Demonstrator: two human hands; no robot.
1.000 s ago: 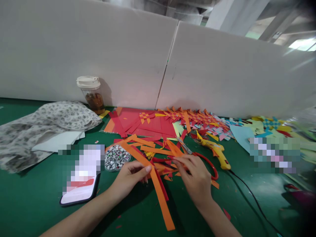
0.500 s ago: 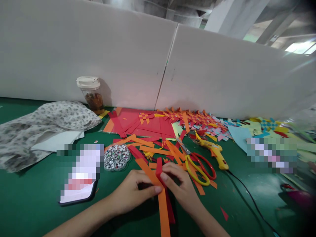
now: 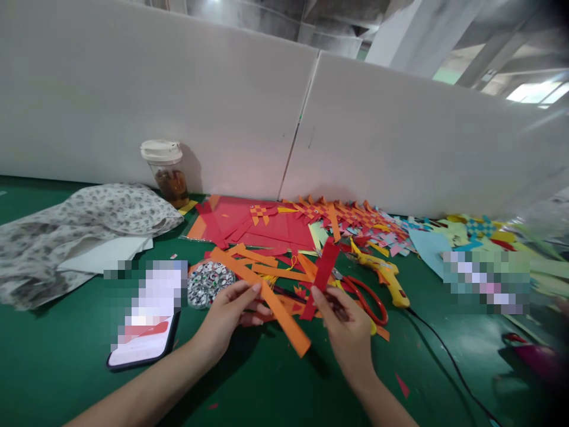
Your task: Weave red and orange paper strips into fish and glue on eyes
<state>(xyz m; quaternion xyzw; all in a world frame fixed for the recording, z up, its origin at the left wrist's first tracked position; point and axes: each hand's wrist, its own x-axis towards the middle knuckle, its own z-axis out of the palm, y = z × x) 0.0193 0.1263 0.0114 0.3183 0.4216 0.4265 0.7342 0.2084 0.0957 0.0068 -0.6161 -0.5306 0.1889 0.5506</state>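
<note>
My left hand (image 3: 237,308) pinches an orange paper strip (image 3: 284,320) between thumb and fingers; the strip slants from upper left to lower right above the green table. In my right hand (image 3: 344,314) is a red paper strip (image 3: 326,270), held near its lower part and tilted up to the right. The two strips are apart. Beyond the hands lie loose orange strips (image 3: 284,271) and a yellow tassel (image 3: 269,280). Scissors (image 3: 367,299) with red and yellow handles lie behind my right hand, partly hidden by it and the red strip.
A round case of googly eyes (image 3: 208,284) and a phone (image 3: 146,320) are at left. A yellow glue gun (image 3: 389,276) with a black cord lies right. Woven paper fish (image 3: 351,213) pile up by the white partition (image 3: 222,107). A lidded cup (image 3: 168,175) stands back left.
The orange and red strips were together, crossing between both hands; now they are separated. My left hand has moved left with the orange strip, my right hand rightward with the red one.
</note>
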